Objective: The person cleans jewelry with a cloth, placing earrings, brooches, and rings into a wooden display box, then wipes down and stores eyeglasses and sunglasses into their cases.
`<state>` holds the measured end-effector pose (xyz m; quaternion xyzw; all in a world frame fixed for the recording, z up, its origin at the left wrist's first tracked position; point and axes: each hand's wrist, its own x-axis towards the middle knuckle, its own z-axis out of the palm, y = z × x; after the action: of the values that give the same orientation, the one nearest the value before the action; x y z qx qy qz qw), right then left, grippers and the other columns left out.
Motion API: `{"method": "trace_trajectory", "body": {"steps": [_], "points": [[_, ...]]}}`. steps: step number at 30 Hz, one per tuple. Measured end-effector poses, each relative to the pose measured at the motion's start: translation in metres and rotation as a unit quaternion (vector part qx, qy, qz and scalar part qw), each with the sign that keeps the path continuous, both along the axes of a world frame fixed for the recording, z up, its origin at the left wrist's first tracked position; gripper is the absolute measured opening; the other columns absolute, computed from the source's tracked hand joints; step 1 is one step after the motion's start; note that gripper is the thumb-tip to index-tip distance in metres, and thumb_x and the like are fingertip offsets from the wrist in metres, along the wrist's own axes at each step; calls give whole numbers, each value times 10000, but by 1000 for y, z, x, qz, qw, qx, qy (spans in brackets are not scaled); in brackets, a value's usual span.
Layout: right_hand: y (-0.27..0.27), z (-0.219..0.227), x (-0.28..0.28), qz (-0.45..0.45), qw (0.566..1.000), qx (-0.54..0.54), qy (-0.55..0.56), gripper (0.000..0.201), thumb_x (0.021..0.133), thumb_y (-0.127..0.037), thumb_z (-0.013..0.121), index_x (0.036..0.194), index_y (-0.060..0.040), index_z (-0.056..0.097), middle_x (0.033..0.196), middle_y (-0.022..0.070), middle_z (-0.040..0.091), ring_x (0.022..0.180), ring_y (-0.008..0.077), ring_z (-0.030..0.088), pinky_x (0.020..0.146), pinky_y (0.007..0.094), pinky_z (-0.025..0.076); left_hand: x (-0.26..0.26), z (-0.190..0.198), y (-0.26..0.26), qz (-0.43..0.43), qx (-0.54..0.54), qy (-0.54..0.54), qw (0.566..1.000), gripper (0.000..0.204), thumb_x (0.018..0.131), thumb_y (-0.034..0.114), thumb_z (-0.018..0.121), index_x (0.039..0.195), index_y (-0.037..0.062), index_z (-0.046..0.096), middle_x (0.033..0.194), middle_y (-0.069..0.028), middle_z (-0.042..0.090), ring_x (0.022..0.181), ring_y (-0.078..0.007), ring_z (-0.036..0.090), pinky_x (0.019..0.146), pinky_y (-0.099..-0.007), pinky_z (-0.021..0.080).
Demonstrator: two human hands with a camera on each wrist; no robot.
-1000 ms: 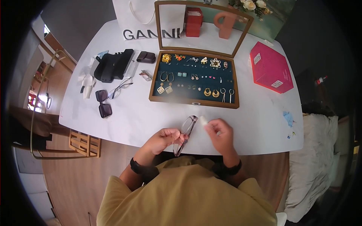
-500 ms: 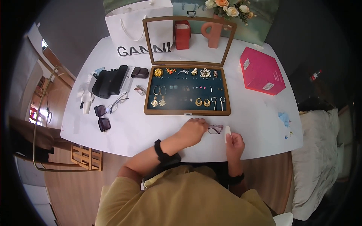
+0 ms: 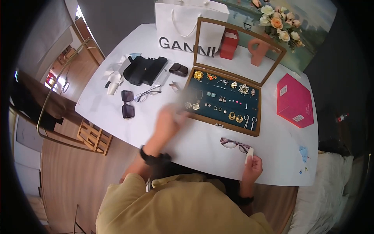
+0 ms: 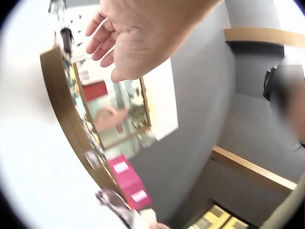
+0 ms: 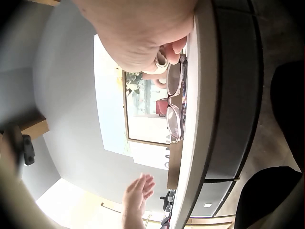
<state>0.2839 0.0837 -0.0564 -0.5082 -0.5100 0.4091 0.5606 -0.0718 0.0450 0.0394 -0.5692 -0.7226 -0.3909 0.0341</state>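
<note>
My left hand, blurred in the head view, is over the table left of the jewelry case. In the left wrist view that hand holds nothing, its fingers loosely extended. My right hand pinches a small whitish object near the front edge. The purple-framed glasses lie in front of the case, their right end beside that object. The right wrist view shows the glasses just by the fingers of my right hand; whether they touch is unclear.
Sunglasses, clear glasses, a black case and a brown pouch lie at the left. A white paper bag stands behind. The pink box and blue scrap lie at the right.
My left hand has let go of the purple glasses and moved left. They now lie on the table beside my right hand, which still pinches the whitish object. The head view has shifted.
</note>
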Motion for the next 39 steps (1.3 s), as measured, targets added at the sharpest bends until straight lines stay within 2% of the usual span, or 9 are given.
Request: {"method": "trace_trajectory", "body": {"steps": [3,7,15,21,24,27,30,36,39], "points": [[0,-2,0,7,1000,7,-19,145,912,-130,665,918,-11,582,740,-24,570,642,26,491,575,174,381,-100,-28,-39,203,79,130,967,309,768,141,740,1018,16,608,967,-177,637,905,-363,604,809,-423,481],[-1,3,-7,27,1000,-4,-4,141,912,-118,664,929,-3,584,746,-23,572,657,26,494,586,177,389,-182,-39,-82,416,-79,87,902,374,818,347,700,967,10,638,937,-203,653,904,-378,620,791,-438,498],[-10,5,-17,65,997,10,26,126,905,-84,664,928,9,583,753,-25,579,655,14,491,588,174,395,-249,-81,-76,285,-155,-217,921,407,849,330,648,908,-71,687,723,-159,664,629,-224,632,568,-357,475],[-13,7,-15,62,998,29,-16,95,899,-58,655,895,8,586,722,-31,580,626,8,489,542,171,389,-269,-96,-105,242,44,-536,808,310,908,304,609,969,4,663,789,-98,646,617,-182,608,535,-309,485],[-15,20,-23,82,997,11,-8,101,891,-68,668,892,0,593,720,-32,581,630,8,495,540,176,397,-255,-83,-120,202,166,-629,732,232,950,262,560,1027,55,632,867,-56,671,706,-152,644,616,-290,526],[-15,30,-38,126,992,12,-27,110,869,-73,694,874,-7,607,715,-18,595,623,14,505,539,187,409,-197,-49,-120,97,160,-566,803,235,958,256,561,1028,47,642,876,-47,674,735,-144,646,674,-277,524],[-18,58,-63,206,972,63,-91,112,842,-78,717,858,-18,624,730,15,619,600,45,534,536,208,429,-112,-16,-109,3,-31,-449,893,145,946,184,592,939,58,665,809,0,636,725,-78,581,657,-231,465],[-26,103,-102,344,898,233,-146,135,770,-79,766,839,-36,657,753,79,619,602,206,601,541,285,476,26,-15,-67,-243,-191,-436,845,76,849,50,710,909,22,673,921,10,641,792,-67,578,708,-224,458],[-16,101,-101,235,881,340,-233,112,786,-92,740,850,-76,649,748,57,608,597,244,597,517,319,467,54,-14,-57,-284,-198,-454,821,77,862,74,706,886,13,668,947,0,643,738,-51,553,650,-214,445]]}}
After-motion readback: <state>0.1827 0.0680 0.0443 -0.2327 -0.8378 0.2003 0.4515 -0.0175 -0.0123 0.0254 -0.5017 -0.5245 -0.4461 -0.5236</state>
